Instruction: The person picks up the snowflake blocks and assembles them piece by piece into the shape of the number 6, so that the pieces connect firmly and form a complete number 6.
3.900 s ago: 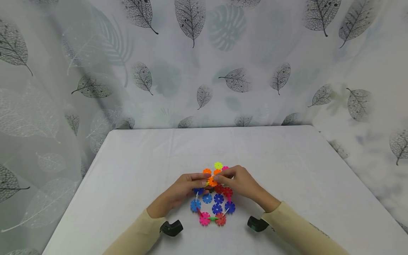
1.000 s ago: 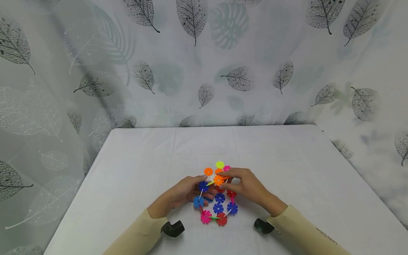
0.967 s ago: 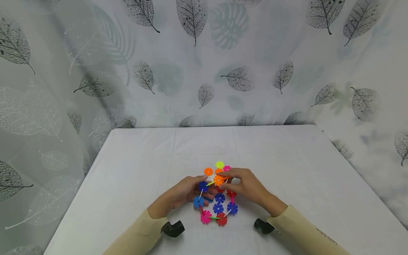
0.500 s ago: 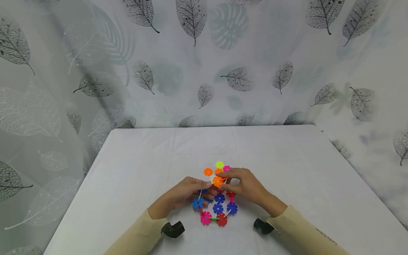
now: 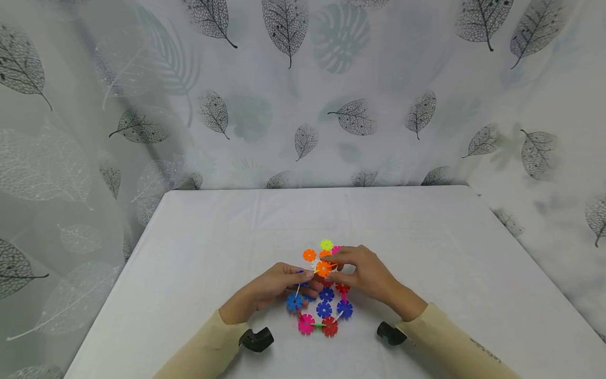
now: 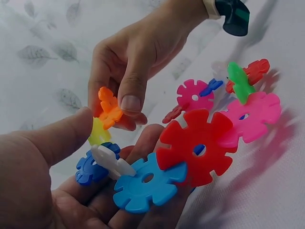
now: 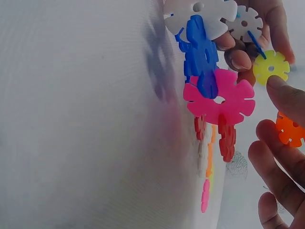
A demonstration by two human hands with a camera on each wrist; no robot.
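Observation:
Notched plastic snowflake discs are joined in a ring, with a light blue disc (image 5: 294, 301) on its left side and a pink disc (image 5: 306, 323) in front. My left hand (image 5: 276, 287) holds the ring's far left part, fingers underneath and thumb at a yellow disc (image 6: 99, 132). Beside it, a dark blue disc (image 6: 91, 164) and a white disc (image 6: 112, 161) lie over the fingers. My right hand (image 5: 366, 271) pinches joined orange discs (image 6: 110, 112) between thumb and fingers. The orange disc facing up (image 5: 324, 269) meets the yellow one close to the left thumb.
Loose discs lie beyond the hands: an orange disc (image 5: 309, 255), a yellow-green disc (image 5: 326, 245) and a pink disc (image 5: 336, 249), partly behind the right hand. Blue discs (image 5: 324, 309) show within the ring. A white cloth covers the table (image 5: 213, 237); a leaf-patterned curtain (image 5: 303, 105) hangs behind.
Over the last second my left thumb has come down toward the yellow disc, and the dark blue disc has tipped on edge. The orange disc has shifted slightly left. The right hand keeps its pinch.

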